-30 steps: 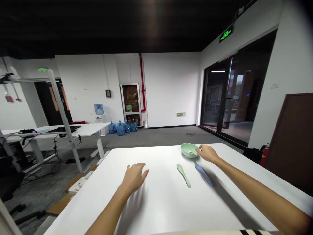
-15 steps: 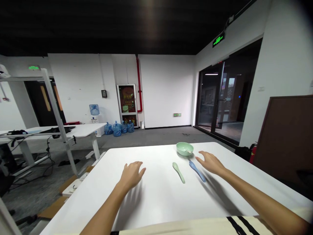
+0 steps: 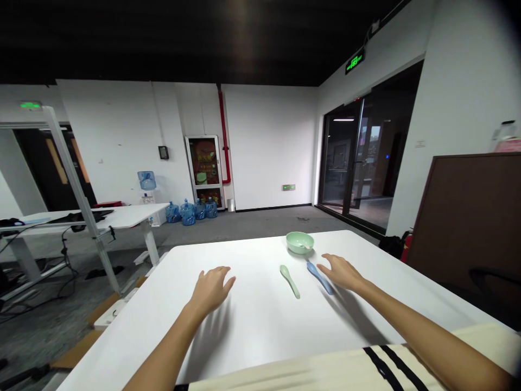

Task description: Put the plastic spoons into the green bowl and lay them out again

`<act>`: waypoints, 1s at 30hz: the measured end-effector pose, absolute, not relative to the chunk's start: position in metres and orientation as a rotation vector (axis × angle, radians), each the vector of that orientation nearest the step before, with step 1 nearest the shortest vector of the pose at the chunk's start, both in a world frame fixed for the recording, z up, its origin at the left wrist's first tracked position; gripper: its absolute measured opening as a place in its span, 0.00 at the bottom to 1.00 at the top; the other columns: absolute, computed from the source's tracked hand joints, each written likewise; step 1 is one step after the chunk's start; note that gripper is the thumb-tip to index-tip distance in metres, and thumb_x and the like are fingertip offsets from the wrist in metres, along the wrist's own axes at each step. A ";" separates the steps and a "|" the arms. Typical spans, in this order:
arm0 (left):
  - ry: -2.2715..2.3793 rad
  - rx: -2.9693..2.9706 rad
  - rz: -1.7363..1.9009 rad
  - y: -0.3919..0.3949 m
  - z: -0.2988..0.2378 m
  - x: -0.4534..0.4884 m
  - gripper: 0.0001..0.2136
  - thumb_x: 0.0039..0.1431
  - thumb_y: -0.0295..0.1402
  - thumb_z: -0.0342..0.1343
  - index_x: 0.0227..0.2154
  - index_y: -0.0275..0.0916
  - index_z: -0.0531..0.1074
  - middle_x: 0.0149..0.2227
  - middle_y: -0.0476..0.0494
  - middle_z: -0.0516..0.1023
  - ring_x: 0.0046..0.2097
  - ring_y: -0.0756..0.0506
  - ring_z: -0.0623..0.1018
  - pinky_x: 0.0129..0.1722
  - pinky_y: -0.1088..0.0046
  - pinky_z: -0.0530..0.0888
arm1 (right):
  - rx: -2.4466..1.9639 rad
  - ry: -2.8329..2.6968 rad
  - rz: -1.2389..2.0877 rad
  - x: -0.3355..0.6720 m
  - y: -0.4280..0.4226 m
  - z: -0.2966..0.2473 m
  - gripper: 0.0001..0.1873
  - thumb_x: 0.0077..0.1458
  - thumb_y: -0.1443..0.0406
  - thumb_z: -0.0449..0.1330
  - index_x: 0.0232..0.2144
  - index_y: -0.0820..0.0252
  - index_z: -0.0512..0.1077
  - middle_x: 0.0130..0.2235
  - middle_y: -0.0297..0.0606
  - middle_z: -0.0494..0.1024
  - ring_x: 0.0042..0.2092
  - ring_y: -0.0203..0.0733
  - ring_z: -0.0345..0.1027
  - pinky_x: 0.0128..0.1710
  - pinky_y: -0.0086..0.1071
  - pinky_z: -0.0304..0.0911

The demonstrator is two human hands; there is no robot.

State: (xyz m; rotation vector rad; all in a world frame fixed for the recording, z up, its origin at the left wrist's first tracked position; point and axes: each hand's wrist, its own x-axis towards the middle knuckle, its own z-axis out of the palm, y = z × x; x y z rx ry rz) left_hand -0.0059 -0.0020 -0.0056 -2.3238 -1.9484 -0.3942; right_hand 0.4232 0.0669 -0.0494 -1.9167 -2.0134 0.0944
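A light green bowl [image 3: 300, 243] stands upright near the far edge of the white table, with something small and pale inside it that I cannot make out. In front of it lie a pale green spoon [image 3: 290, 282] and, to its right, a blue spoon [image 3: 319, 277], both with handles toward me. My right hand [image 3: 340, 271] hovers just right of the blue spoon, fingers apart and holding nothing. Well left of the green spoon, my left hand [image 3: 213, 288] is held above the table, open, its thumb apart from the fingers.
The white table [image 3: 252, 326] has its far edge just beyond the bowl. Another white table [image 3: 130, 217] with dark items and cables stands at the left, beside a metal frame post [image 3: 77, 179]. Blue water bottles [image 3: 188, 213] stand by the back wall. A brown panel [image 3: 468, 212] rises at the right.
The view has turned slightly right, so the whole scene sits further left. My right hand appears a little closer to the blue spoon. The bowl and spoons lie as before.
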 end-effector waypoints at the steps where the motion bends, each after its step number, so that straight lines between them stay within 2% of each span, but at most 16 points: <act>1: -1.951 -2.325 -0.393 -0.002 -0.005 -0.006 0.22 0.66 0.46 0.40 0.56 0.43 0.68 0.59 0.39 0.72 0.58 0.38 0.72 0.60 0.50 0.59 | -1.918 -2.015 0.096 0.423 0.067 -0.049 0.34 0.60 0.48 0.48 0.60 0.63 0.64 0.57 0.51 0.71 0.58 0.54 0.64 0.55 0.40 0.58; 7: -1.975 -2.318 -0.383 -0.003 -0.004 -0.005 0.22 0.66 0.45 0.40 0.56 0.44 0.68 0.60 0.40 0.71 0.58 0.39 0.71 0.61 0.52 0.58 | -1.919 -2.005 0.095 0.424 0.067 -0.049 0.33 0.60 0.49 0.49 0.60 0.62 0.65 0.57 0.50 0.72 0.58 0.54 0.64 0.55 0.39 0.58; 30: -1.958 -2.326 -0.403 -0.004 -0.003 -0.005 0.22 0.66 0.45 0.41 0.56 0.43 0.68 0.59 0.40 0.72 0.58 0.38 0.72 0.60 0.49 0.60 | -1.929 -2.020 0.090 0.423 0.065 -0.048 0.33 0.60 0.47 0.48 0.60 0.62 0.64 0.56 0.50 0.72 0.57 0.53 0.66 0.51 0.38 0.60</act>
